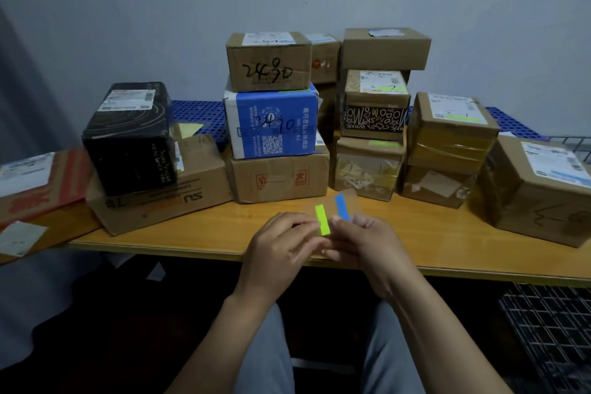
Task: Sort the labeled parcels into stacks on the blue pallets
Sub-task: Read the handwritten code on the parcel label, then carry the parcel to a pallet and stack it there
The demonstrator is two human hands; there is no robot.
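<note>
Above the table's front edge, my left hand [281, 243] and my right hand [367, 240] together hold a clear sticker sheet [350, 205]. The sheet carries a green strip [322, 219] and a blue strip [342, 207]. My left fingers pinch at the green strip's lower end; my right fingers grip the sheet beside the blue strip. Parcels stand in stacks behind: a brown box marked 2490 [268, 62] on a blue-and-white box [271, 125] on a brown box [279, 177]. A black box [128, 137] sits on a flat carton [166, 189]. Blue pallets [195, 112] lie at the back.
The wooden table [431, 227] holds more parcel stacks at right [374, 105], [447, 144] and a large brown box [537, 192] at the far right. A red-printed carton [38, 182] overhangs at left. A wire basket [550, 323] stands on the floor at lower right.
</note>
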